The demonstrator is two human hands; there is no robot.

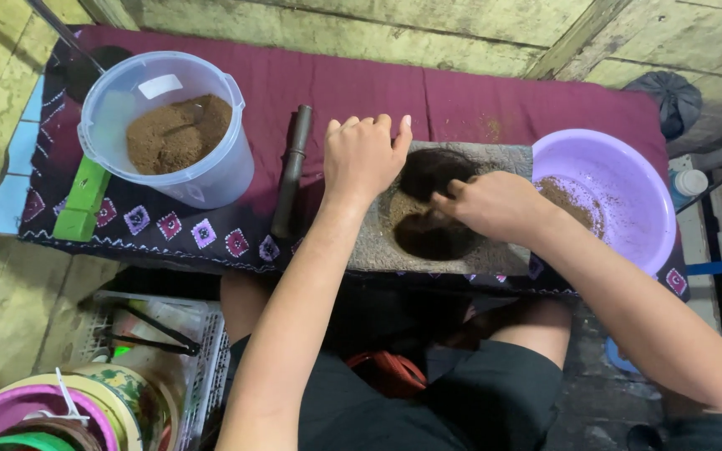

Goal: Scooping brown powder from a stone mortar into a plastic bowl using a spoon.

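A flat grey grinding stone (pixel 507 159) lies on a maroon cloth, with dark brown ground paste (pixel 429 234) heaped on its middle. My left hand (pixel 363 154) rests on the stone's left edge, fingers bent over the rim. My right hand (pixel 495 205) is over the paste, fingertips touching it and curled as if gathering it. A dark cylindrical roller stone (pixel 292 169) lies on the cloth just left of my left hand.
A clear plastic bucket (pixel 223 179) holding brown powder stands at the left, beside a green block (pixel 83 200). A lilac basin (pixel 628 188) with some brown powder sits right of the stone. Baskets and coloured lids lie at the lower left. My knees are under the cloth's near edge.
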